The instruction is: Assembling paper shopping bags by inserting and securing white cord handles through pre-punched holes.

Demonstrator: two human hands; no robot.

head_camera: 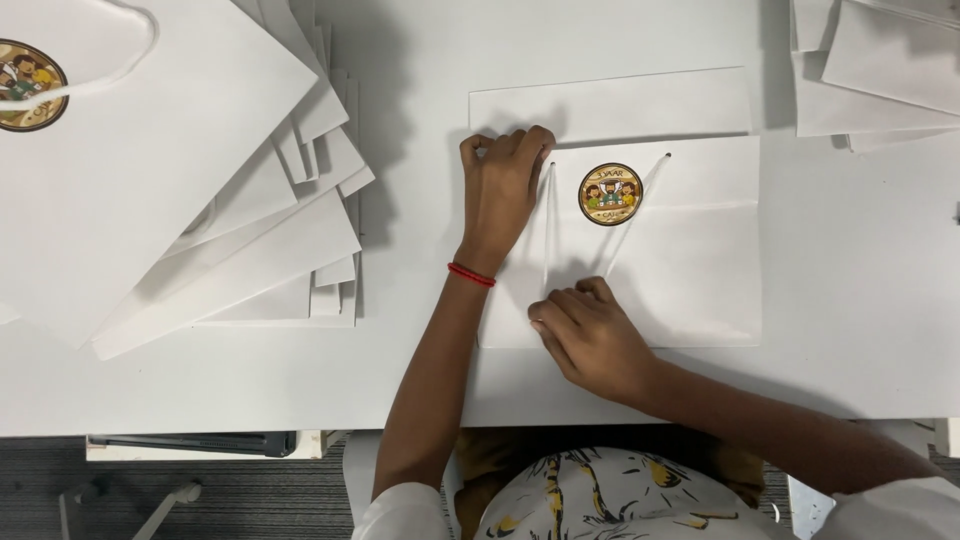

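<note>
A white table (pixel 860 330) carries a fanned stack of finished bags (pixel 250 230) at the left and another heap (pixel 880 70) at the far right. Between them lies a flat white paper bag (pixel 690 270) (round sticker (pixel 610 194) facing up), its cord handle (pixel 547 225) splayed. The left hand (pixel 503 185) pinches the bag's top corner, fingers curled shut on the paper; the right hand (pixel 592 340) seems to grip the handle's lower end, though that is unclear. Threading looks underway; seating the cord evenly would call for steady tension.
</note>
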